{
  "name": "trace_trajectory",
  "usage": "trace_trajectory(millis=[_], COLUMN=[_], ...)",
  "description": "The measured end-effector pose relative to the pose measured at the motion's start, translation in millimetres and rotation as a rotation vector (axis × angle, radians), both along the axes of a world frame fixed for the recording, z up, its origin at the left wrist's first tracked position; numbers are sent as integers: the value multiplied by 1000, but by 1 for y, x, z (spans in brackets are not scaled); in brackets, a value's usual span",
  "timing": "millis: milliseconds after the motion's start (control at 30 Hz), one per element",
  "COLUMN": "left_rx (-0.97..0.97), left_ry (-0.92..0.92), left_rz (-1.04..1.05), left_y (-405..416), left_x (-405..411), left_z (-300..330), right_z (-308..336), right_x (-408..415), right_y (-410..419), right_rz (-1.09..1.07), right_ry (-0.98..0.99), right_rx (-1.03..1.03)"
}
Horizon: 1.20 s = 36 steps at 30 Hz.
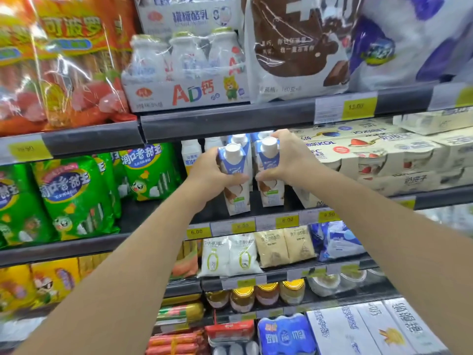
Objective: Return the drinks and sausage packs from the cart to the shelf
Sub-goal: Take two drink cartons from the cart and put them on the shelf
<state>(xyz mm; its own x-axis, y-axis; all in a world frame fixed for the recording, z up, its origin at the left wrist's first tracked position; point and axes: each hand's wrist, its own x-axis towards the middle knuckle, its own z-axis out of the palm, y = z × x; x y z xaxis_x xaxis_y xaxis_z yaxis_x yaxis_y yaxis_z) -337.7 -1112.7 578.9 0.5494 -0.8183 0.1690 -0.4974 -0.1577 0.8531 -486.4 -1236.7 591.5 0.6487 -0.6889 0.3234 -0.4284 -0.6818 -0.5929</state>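
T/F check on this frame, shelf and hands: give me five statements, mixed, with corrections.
1. The left hand grips a blue-and-white drink carton with a white round cap. True.
2. The right hand is empty. False: it holds a second matching drink carton.
3. Both cartons are upright at the front of the dark shelf. True.
4. Green sausage bags sit to the right of the cartons. False: they are to the left; cream multipack boxes are on the right.
5. The yellow price tag below the cartons reads 13.00. False: it reads 6.00.
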Motion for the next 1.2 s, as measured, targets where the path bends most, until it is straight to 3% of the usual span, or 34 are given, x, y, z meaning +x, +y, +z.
trace_trajectory(millis=[267, 533, 867, 1067, 1200], left_rx=[-14, -36, -41, 79, 57], left_ry=[-4, -14, -27, -79, -108], left_rz=[-12, -41, -56, -22, 26], left_y=[-7, -9, -5, -2, -8], left_x=[5, 11, 9, 10, 7], left_z=[-1, -5, -5, -14, -19], right_z=[6, -6, -18, -29, -43], right_x=[0, -1, 1, -5, -11], right_y=[8, 19, 30, 40, 47], right_rz=[-46, -137, -209, -179, -161], right_ry=[49, -133, -130, -225, -198], right_rx=[40, 136, 29, 163, 260])
